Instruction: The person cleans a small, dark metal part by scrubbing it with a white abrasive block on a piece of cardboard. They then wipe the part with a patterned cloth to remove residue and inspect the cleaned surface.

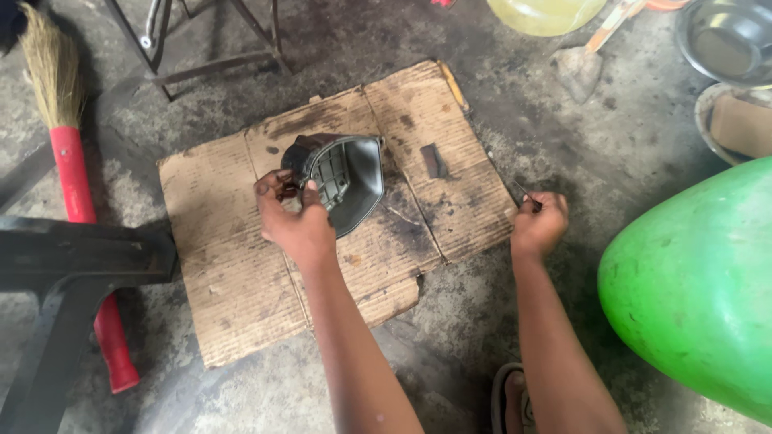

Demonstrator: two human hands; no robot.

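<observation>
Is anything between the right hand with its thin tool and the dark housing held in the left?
Nothing visible: only bare cardboard lies between the right hand and the dark housing gripped by the left hand. A small dark piece sits farther back.

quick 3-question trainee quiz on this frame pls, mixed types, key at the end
1. True or false: the left hand grips the dark metal housing over the cardboard sheet.
2. What does the right hand pinch?
A. a thin dark tool
B. a paint roller
C. a yellow sponge
3. Fill in: the broom lying left of the cardboard has a ____ handle.

Key:
1. True. The hand holds the housing at its left rim.
2. A. Its kind is too small to tell.
3. Red.
</observation>
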